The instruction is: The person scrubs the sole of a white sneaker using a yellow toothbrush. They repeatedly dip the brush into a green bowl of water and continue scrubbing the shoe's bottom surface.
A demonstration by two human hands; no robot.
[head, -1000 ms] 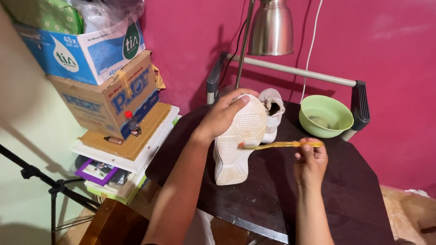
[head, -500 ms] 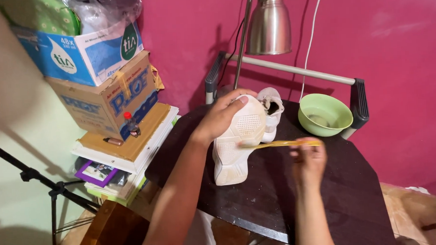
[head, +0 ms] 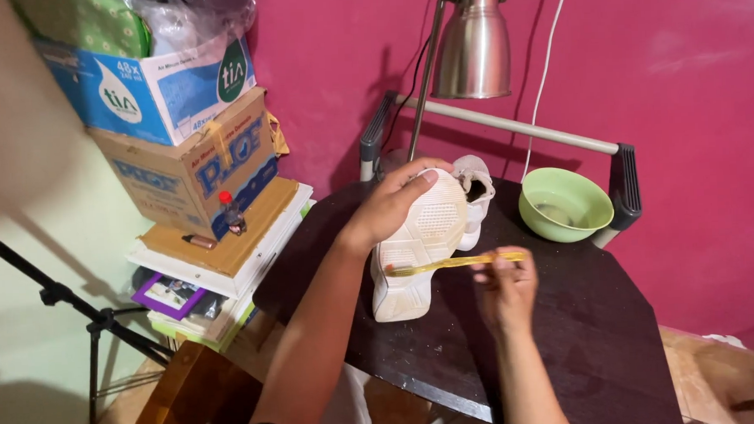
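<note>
Tabletop [head: 582, 330]: dark, nearly black, with angled corners and a scuffed, dusty surface, standing against a magenta wall. On it: one white shoe [head: 420, 252], turned sole-up with its heel towards the near edge; a second white shoe [head: 476, 188] just behind it, touching it; one pale green bowl [head: 565, 204] at the far right, near the wall, well apart from the near edge. Behind the bowl, a grey bar with black end pieces [head: 516, 125] runs along the far side. The lamp's stem [head: 419, 98] rises at the far left corner.
</note>
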